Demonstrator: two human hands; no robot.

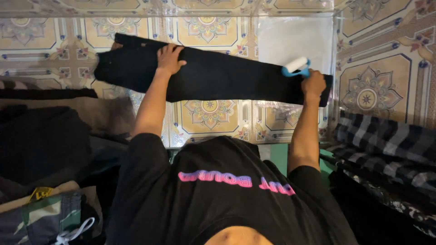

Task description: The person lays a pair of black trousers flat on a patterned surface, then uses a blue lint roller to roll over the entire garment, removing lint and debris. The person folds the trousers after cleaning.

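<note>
A long folded black garment (pixel 218 75) lies across a patterned tiled surface (pixel 209 115). My left hand (pixel 169 59) presses flat on the garment left of its middle, fingers spread. My right hand (pixel 313 84) grips the blue handle of a lint roller (pixel 296 66) whose white roll rests at the garment's right end. My black shirt with pink lettering (pixel 227 190) fills the lower middle of the view.
A clear plastic sheet (pixel 295 38) lies beyond the roller at the upper right. Black and grey checked cloth (pixel 386 136) is piled at the right. Dark clothes (pixel 41 140) and camouflage fabric with a white cord (pixel 50 218) are stacked at the left.
</note>
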